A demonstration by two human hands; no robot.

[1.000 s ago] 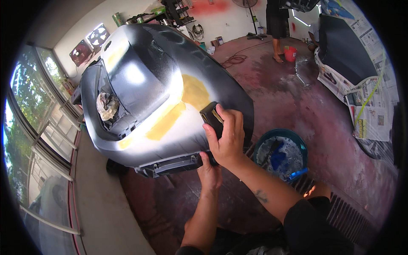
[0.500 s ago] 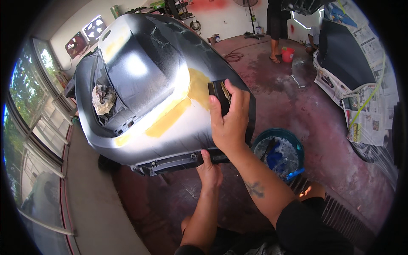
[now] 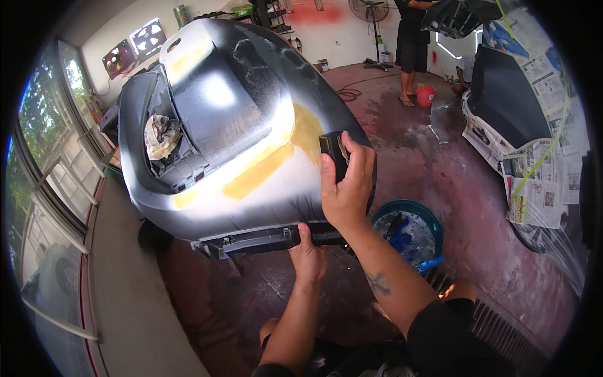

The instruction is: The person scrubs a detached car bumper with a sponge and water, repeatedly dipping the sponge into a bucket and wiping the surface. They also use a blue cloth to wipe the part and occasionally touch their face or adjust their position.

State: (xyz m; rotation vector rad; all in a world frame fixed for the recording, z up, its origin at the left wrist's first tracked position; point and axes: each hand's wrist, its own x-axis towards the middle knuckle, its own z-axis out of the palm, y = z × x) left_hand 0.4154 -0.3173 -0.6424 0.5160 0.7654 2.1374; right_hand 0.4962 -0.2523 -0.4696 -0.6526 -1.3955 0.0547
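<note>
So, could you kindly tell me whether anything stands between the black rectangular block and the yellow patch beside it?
Nothing visible does; the right hand holds the black block beside the yellow patch.

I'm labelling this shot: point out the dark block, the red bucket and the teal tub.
Dark block point(image 3: 334, 153), head view: middle of its black body.
Red bucket point(image 3: 426, 96), head view: outer wall.
Teal tub point(image 3: 408, 205), head view: far inner wall.

Black block point(image 3: 333, 148) in right hand point(image 3: 347, 191)
</note>
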